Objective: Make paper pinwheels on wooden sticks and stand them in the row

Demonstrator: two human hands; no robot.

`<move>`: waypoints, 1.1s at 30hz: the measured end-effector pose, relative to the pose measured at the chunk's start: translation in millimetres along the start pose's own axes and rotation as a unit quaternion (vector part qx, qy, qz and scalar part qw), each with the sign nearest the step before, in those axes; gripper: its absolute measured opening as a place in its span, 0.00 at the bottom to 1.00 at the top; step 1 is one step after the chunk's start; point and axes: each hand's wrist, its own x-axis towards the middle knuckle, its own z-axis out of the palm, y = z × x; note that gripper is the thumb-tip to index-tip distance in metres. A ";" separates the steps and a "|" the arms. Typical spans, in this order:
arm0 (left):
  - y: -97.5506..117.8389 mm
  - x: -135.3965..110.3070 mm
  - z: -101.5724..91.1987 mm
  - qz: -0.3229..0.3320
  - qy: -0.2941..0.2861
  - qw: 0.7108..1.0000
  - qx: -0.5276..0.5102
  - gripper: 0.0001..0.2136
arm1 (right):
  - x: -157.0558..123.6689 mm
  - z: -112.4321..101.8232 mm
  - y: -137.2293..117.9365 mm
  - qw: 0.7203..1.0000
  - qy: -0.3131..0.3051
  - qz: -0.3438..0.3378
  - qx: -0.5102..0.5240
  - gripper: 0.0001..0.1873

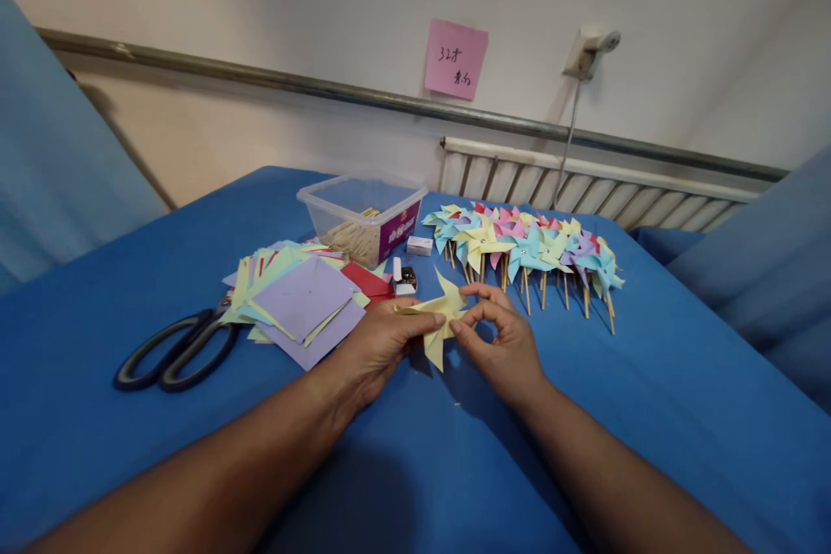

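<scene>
A pale yellow paper pinwheel (436, 350) is held up over the blue table, its blades folded in toward the middle. My left hand (383, 342) grips it from the left, thumb pressed near its centre. From the right, my right hand (503, 346) pinches at the pinwheel's right side with thumb and index finger; any small item between those fingertips is too small to make out. Just beyond the hands lie a small open box (405, 280) of dark, shiny bits and a small white box (419, 246). No stick shows on this pinwheel.
Paper squares (305, 299) are piled at the left beside large scissors (185, 351). A clear plastic tub (363, 221) of wooden sticks stands behind. Several finished pinwheels (525, 251) on sticks lie at the back right. The blue table (649, 415) meets a wall with a radiator (584, 182).
</scene>
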 end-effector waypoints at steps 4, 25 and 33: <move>-1.5 1.3 -1.0 -0.004 0.003 1.000 0.021 0.13 | 0.2 0.3 0.0 1.000 -0.006 0.008 -0.002 0.06; -5.1 5.0 -2.1 -0.006 0.003 0.999 0.041 0.15 | -0.3 1.5 -0.7 1.000 -0.005 0.028 0.005 0.06; -4.4 4.4 -2.0 -0.006 0.003 0.999 0.049 0.15 | -0.1 1.1 -2.5 1.000 -0.007 0.026 0.009 0.07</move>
